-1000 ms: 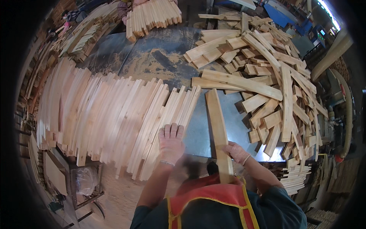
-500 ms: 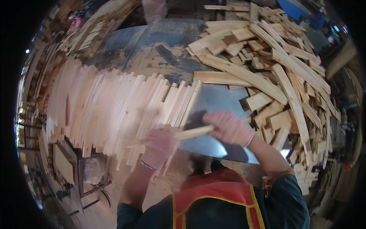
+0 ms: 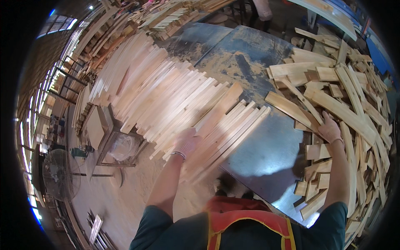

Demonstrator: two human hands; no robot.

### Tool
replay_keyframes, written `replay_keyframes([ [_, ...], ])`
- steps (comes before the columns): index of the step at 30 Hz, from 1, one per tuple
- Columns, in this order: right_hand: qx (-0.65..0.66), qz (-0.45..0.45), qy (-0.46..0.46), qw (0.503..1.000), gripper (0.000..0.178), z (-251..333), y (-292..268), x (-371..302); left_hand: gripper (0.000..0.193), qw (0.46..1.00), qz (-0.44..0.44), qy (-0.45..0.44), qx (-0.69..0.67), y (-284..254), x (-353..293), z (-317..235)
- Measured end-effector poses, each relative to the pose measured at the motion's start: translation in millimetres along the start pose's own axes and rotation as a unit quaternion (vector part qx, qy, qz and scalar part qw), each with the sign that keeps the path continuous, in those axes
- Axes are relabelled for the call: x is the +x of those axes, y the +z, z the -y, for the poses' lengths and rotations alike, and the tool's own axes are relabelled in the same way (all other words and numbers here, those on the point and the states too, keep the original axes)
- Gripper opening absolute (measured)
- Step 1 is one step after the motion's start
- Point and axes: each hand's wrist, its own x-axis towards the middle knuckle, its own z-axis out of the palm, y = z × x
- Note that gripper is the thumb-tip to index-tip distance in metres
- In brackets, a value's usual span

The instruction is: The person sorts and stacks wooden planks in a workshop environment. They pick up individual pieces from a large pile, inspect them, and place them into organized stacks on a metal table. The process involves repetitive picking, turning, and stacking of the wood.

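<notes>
Daylight falls from the windows (image 3: 62, 23) at ten o'clock — the pale wood slats (image 3: 175, 96) glow almost washed out. A bright glare patch sits on the metal worktop (image 3: 266, 146). Fisheye bending and black vignette ring the rim — the slats look slightly soft.

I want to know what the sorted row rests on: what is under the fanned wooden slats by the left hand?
The fanned wooden slats lie on a dusty metal table, overhanging its near edge. The left hand presses on them. The surface beneath them is covered.
</notes>
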Motion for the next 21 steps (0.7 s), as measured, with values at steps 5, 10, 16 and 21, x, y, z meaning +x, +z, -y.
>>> replay_keyframes([
  [5,0.138,0.067,0.066,0.986,0.062,80,3,-92,0.035,0.997,-0.040,-0.045,-0.049,-1,3,45],
  [10,0.621,-0.009,0.091,0.778,0.048,135,156,-166,0.033,0.993,-0.110,-0.036,-0.025,-40,63,121],
  [16,0.421,0.086,0.121,0.895,0.053,299,228,-196,0.031,0.967,-0.204,-0.038,0.151,-108,124,241],
  [21,0.581,0.173,0.125,0.785,0.055,400,160,-207,0.044,0.926,-0.280,-0.086,0.240,-117,126,310],
])
